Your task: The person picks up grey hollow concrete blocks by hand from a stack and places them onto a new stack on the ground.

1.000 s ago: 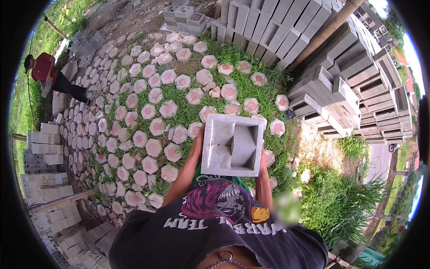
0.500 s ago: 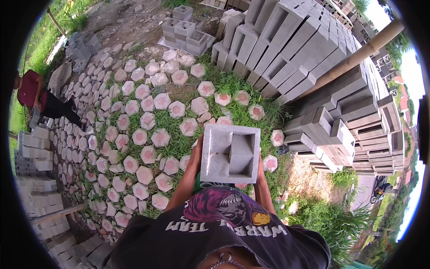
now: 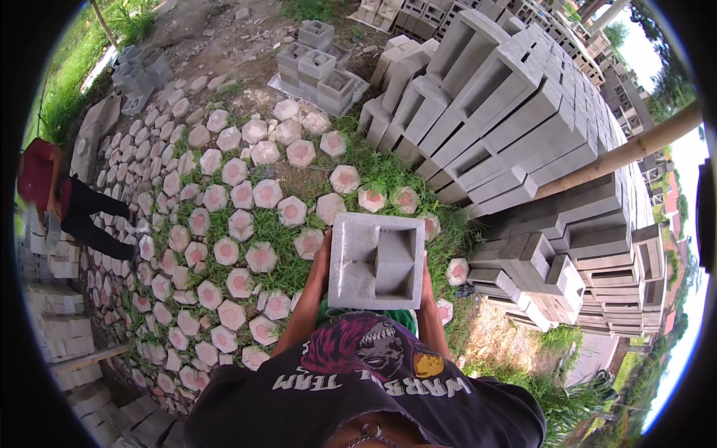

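Observation:
A grey hollow concrete block (image 3: pixel 354 250) is held in front of my body, its hollow cells facing up toward the camera. My left hand (image 3: pixel 323 257) grips its left side, with most of the fingers hidden beneath or behind the block. On the opposite side, my right hand (image 3: pixel 427 282) presses against the block's right wall, and its fingers are largely out of sight too. Both forearms reach up from my dark printed shirt. Grass and hexagonal pavers lie below the block.
Tall stacks of concrete blocks (image 3: pixel 515 112) rise at the right, crossed by a wooden pole (image 3: pixel 627 153). A smaller block group (image 3: pixel 317 71) sits ahead on a pale sheet. Hexagonal pavers (image 3: pixel 261 257) cover the grassy ground. At far left, a person in a red shirt (image 3: pixel 45 175) stands near more stacked blocks (image 3: pixel 56 340).
The surroundings have shifted in view as I move forward and turn slightly, with the block still between my hands. The person at the left has shifted within the view.

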A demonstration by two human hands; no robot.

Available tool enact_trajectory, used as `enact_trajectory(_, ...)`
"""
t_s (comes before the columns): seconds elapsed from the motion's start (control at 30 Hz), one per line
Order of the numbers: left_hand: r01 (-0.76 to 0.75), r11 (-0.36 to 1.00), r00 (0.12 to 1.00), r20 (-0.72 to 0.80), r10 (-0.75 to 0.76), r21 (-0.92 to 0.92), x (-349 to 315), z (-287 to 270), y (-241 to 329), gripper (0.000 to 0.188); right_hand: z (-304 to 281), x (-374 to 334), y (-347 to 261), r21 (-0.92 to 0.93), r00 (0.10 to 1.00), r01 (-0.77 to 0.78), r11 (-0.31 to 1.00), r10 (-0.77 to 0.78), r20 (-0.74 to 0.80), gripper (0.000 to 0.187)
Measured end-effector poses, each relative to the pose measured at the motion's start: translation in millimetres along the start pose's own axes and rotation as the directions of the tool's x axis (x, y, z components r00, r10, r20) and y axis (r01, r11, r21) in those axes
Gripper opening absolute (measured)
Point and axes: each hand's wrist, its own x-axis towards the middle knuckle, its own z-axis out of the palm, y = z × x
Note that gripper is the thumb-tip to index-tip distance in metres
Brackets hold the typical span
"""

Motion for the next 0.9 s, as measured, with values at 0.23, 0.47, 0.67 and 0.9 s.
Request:
enact_trajectory(0.23, -0.045, 0.997, 0.996, -0.082, 0.04, -0.055, 99, 14, 58, 0.076, 40, 127, -69, -0.067, 0.991, -0.099, 0.993, 0.104, 0.079, 0.078)
enact_trajectory(0.47, -0.132, 0.984, 0.96, -0.261, 0.097, -0.117, 165, 14, 128, 0.076, 97, 238, -143, -0.185, 0.952, -0.178, 0.966, 0.217, 0.218, 0.083)
enact_trajectory(0.67, -0.173, 0.966, 0.927, -0.362, 0.095, -0.191, 201, 11, 164, 0.075, 134, 309, -179, -0.261, 0.894, -0.287, 0.921, 0.356, 0.273, 0.086)
enact_trajectory(0.9, -0.227, 0.945, 0.888, -0.449, 0.101, -0.235, 244, -31, 208, 0.075, 195, 384, -174, -0.32, 0.841, -0.338, 0.885, 0.437, 0.318, 0.089)
